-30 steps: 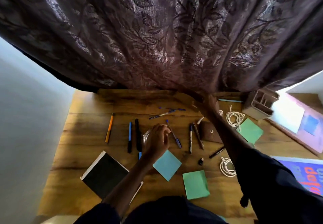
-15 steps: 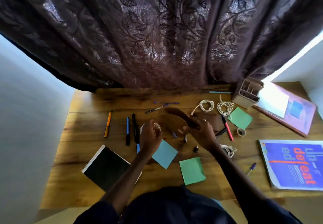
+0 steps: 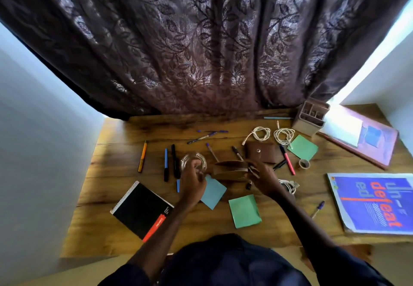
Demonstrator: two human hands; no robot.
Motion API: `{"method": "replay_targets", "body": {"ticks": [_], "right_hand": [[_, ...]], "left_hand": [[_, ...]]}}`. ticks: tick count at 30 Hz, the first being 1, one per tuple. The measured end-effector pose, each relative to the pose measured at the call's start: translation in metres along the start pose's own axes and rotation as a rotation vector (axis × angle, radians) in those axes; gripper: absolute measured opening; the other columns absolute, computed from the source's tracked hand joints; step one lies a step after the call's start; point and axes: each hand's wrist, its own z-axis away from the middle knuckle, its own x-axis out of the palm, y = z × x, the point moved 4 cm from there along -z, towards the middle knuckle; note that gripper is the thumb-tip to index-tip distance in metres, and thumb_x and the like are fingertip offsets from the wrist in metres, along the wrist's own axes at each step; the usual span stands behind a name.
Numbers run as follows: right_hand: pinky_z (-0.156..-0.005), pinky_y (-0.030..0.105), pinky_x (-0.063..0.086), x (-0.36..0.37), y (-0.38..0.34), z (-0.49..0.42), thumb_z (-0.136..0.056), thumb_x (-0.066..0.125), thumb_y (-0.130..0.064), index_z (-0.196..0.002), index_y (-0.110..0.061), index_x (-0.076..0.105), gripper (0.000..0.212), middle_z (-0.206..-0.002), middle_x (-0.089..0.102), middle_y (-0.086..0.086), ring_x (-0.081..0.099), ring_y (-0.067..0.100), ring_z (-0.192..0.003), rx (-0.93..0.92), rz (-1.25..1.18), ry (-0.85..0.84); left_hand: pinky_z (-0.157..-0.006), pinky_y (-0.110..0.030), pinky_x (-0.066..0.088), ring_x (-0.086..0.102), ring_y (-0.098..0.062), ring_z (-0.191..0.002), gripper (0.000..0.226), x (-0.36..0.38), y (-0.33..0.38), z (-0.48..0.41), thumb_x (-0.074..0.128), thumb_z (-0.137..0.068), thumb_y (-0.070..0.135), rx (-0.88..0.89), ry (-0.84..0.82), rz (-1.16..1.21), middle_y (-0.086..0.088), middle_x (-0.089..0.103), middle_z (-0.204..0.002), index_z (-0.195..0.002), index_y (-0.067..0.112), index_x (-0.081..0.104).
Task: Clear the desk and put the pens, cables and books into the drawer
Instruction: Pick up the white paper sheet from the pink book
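Mid-frame, a pouch [image 3: 230, 170], long axis left-right, is pinched at its right end by the right hand [image 3: 264, 179]. Whether anything is held by the left hand's [image 3: 192, 184] curled fingers cannot be told.

home study: wooden desk [image 3: 125, 198] w/ curtain [image 3: 201, 46].

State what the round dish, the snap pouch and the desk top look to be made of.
Round dish: probably clear glass; the wood shows through it and its rim glints.
Snap pouch: brown leather or a look-alike, matte, with a small metal stud.
Desk top: wood or a wood-look laminate; it shows streaked grain and a slight sheen.
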Motion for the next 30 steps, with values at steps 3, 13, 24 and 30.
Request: {"method": "replay_targets", "body": {"ticks": [3,13,24,30], "right_hand": [[-0.095,0.047,0.057,-0.020,0.015,0.005,-0.090,0.071,-0.007,-0.140,-0.011,0.054,0.053,-0.130,0.065,0.014,0.065,0.026,-0.117,0.011,0.081,-0.002],[-0.099,0.030,0.045,-0.022,0.020,0.005,-0.090,0.072,-0.014,-0.142,-0.013,0.054,0.055,-0.141,0.058,0.009,0.056,0.025,-0.128,0.008,0.219,-0.025],[-0.102,0.037,0.049,-0.007,0.007,-0.013,-0.089,0.073,-0.017,-0.142,-0.011,0.055,0.056,-0.137,0.062,0.010,0.058,0.026,-0.126,-0.044,0.189,-0.062],[-0.106,0.031,0.045,0.001,0.004,-0.010,-0.087,0.074,-0.007,-0.143,-0.011,0.054,0.060,-0.141,0.060,0.008,0.056,0.024,-0.132,-0.164,0.198,-0.131]], "left_hand": [[-0.085,-0.027,0.058,0.064,-0.019,-0.111,0.035,0.008,0.011,0.001,0.060,-0.092,-0.002,0.038,-0.028,-0.029,-0.008,0.063,-0.123,-0.125,0.010,0.056],[-0.085,-0.026,0.055,0.060,-0.007,-0.104,0.028,0.037,0.018,-0.003,0.060,-0.094,0.004,0.039,-0.121,-0.076,0.001,0.064,-0.119,-0.120,0.014,0.059],[-0.087,-0.027,0.056,0.061,-0.012,-0.108,0.033,0.046,0.019,-0.009,0.063,-0.095,0.006,0.042,-0.141,-0.112,0.000,0.061,-0.120,-0.125,0.016,0.056],[-0.085,-0.029,0.058,0.062,-0.009,-0.104,0.035,0.053,0.020,-0.007,0.064,-0.093,0.006,0.045,-0.158,-0.128,0.001,0.063,-0.118,-0.125,0.017,0.057]]}}
